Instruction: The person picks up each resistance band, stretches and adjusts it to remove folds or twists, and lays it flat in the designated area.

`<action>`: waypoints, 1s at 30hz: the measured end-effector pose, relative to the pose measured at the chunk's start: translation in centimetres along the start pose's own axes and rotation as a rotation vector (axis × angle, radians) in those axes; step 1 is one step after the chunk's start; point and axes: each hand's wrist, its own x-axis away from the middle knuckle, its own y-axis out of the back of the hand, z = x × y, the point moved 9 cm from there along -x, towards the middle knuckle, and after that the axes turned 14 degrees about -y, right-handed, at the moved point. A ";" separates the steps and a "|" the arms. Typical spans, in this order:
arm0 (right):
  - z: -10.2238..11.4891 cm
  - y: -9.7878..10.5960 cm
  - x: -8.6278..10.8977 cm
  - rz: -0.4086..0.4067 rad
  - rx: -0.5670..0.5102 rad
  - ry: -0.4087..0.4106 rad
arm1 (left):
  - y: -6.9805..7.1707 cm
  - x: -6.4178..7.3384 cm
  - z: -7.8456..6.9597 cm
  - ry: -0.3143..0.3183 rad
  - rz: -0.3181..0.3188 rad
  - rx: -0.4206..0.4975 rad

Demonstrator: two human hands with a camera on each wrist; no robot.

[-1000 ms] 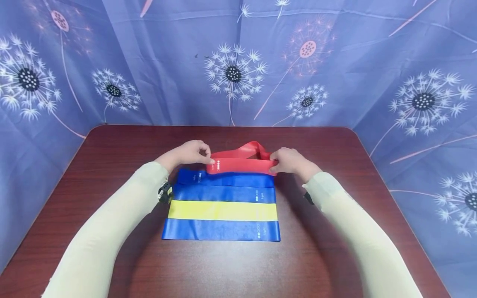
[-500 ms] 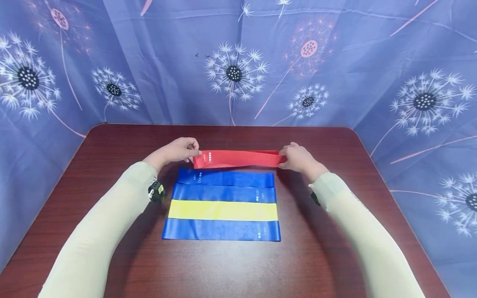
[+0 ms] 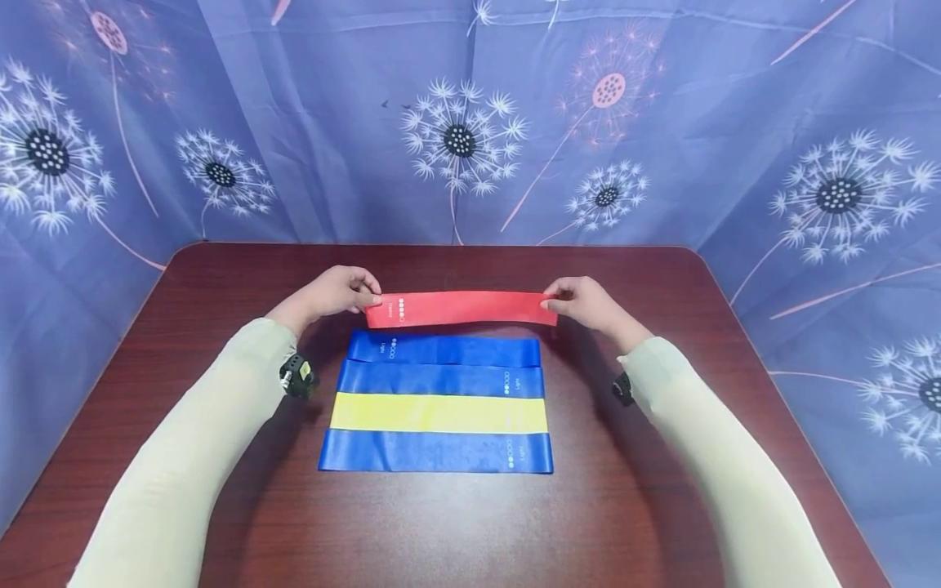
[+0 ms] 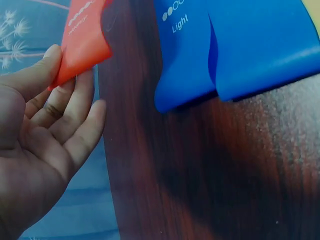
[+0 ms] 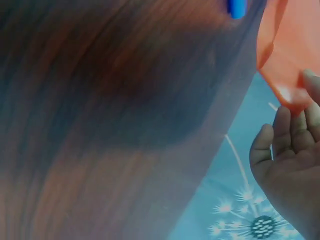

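A red resistance band point(image 3: 463, 308), marked "Heavy" with dots at its left end, is stretched flat between both hands near the back of the table. My left hand point(image 3: 341, 291) pinches its left end between thumb and fingers; the left wrist view shows the thumb point(image 4: 47, 67) on top of the band. With thumb and fingertips my right hand point(image 3: 581, 302) pinches the other end. Just in front of it lie blue bands point(image 3: 448, 351) marked "Light" and a yellow band point(image 3: 441, 413), in parallel rows, the yellow one between blue ones.
The dark reddish wooden table point(image 3: 441, 531) has its back edge close behind the hands. A blue-purple curtain point(image 3: 331, 122) with dandelion prints hangs around the back and sides.
The red band was loosely looped and overlapped the rear blue band; it is now drawn out straight and farther back. The hands have moved apart, the left one leftward and away.
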 end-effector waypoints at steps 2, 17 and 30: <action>-0.4 0.1 -0.2 0.001 -0.087 -0.029 | -0.1 0.1 0.4 0.017 0.009 0.053; -1.0 -1.1 -1.3 -0.031 -0.304 -0.116 | 0.1 0.6 1.3 0.079 -0.004 0.177; -2.6 -2.7 -1.9 0.186 -0.658 -0.272 | 0.7 1.2 3.6 0.137 -0.037 0.313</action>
